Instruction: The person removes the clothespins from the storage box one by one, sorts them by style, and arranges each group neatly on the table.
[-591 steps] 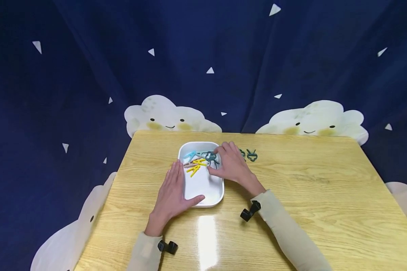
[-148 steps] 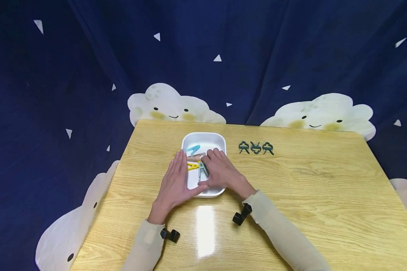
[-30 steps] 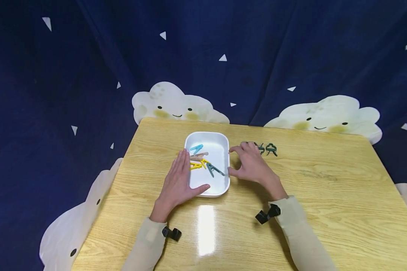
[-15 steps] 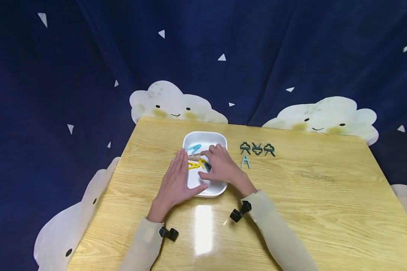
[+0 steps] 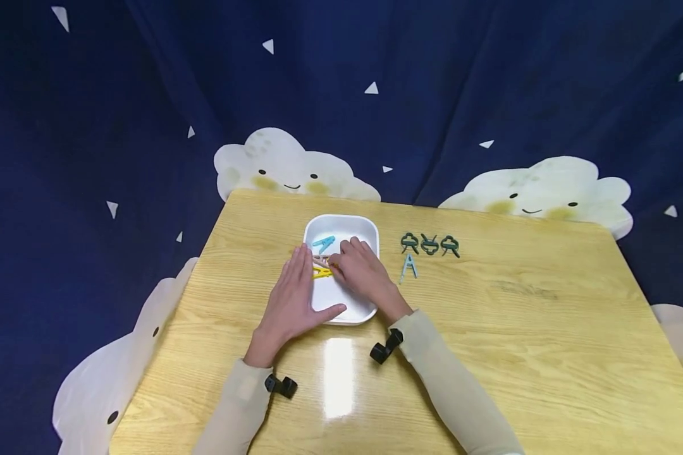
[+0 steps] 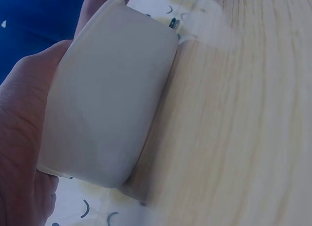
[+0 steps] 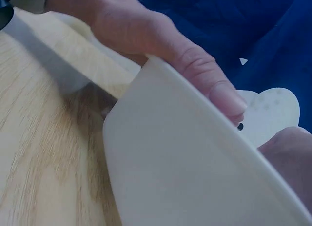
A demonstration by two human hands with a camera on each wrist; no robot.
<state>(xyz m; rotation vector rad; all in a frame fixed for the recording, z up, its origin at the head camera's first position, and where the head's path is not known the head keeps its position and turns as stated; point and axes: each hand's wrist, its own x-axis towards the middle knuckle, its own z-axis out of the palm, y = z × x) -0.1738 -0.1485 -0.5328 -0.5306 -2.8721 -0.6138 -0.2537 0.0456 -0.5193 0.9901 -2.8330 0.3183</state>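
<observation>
My left hand (image 5: 289,303) rests along the left rim of a white plastic tray (image 5: 341,220), fingers straight and thumb spread over the near edge. My right hand (image 5: 364,270) reaches into the tray with bent fingers; their tips are hidden, so whether they hold something cannot be told. Just left of them lie a yellow clothespin (image 5: 321,272) and a pinkish-beige clothespin (image 5: 319,261), both partly covered. A light blue clothespin (image 5: 324,243) lies farther back. In the right wrist view, the tray's wall (image 7: 170,153) hides the fingertips.
On the wooden table (image 5: 523,341), right of the tray, lie three dark green cloud-shaped clips (image 5: 429,244) in a row. A pale blue clothespin (image 5: 408,266) lies below the leftmost one. A dark blue curtain (image 5: 432,95) hangs behind the table.
The pale blue clothespin, in the tray with my right hand on it earlier, now lies on the table. My right hand has gone from beside the tray back inside; my left hand stays put.
</observation>
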